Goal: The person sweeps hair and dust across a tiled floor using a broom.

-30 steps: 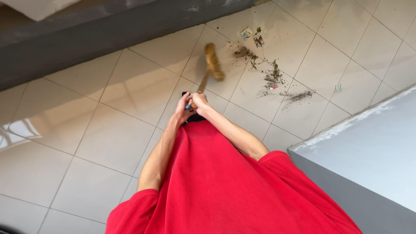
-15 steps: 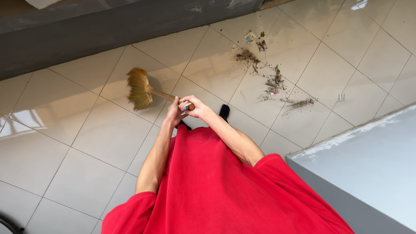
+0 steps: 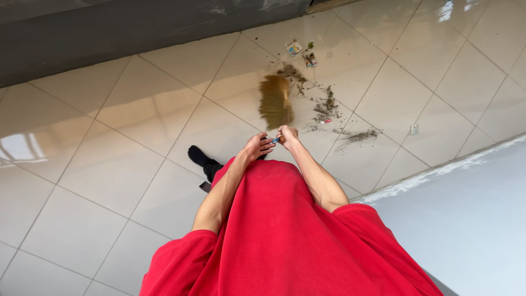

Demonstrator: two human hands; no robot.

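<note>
Glossy tiled floor (image 3: 109, 126) fills the head view. Left hand (image 3: 257, 147) and right hand (image 3: 287, 135) both clasp the broom (image 3: 275, 101) handle; bristles meet debris (image 3: 326, 104). It looks light, with soft bristles, best gripped by the stiff handle.

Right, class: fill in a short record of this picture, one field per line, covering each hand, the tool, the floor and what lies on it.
Left hand: left hand gripping the broom handle
Right hand: right hand gripping the same handle, next to the left
Tool: straw broom, bristles blurred, beside the dirt
Floor: glossy pale floor tiles
Debris: dirt and scraps in a scattered pile, small wrappers at its far end
Clothing: red shirt, dark shoe
</note>
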